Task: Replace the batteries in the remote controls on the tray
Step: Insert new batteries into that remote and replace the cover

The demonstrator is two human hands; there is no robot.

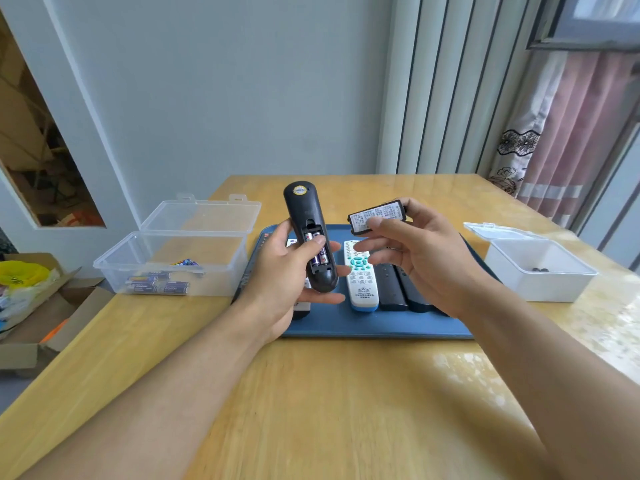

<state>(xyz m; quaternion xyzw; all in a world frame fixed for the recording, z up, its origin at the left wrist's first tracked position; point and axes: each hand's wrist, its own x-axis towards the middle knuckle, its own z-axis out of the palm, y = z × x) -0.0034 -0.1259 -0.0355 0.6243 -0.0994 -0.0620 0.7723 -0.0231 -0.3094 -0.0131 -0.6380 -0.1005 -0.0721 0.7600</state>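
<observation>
Black remote opened above the blue tray, its cover held apart.

Head view: the left hand [284,271] gripped a black remote [309,233] back side up above the blue tray [363,323], its thumb lying on the two batteries [317,251] seated in the uncovered compartment. The right hand [412,251] pinched the detached battery cover [376,216], label facing the camera, just beside the remote and clear of it. On the tray lay a white remote [360,275] face up and two dark remotes [401,289] beside it, partly hidden by the right hand. A clear plastic box [173,258] with its lid open, holding loose batteries [157,282], stood on the wooden table [311,393] left of the tray; a white box [540,268], also open, with a few small dark items inside, stood to the right.
</observation>
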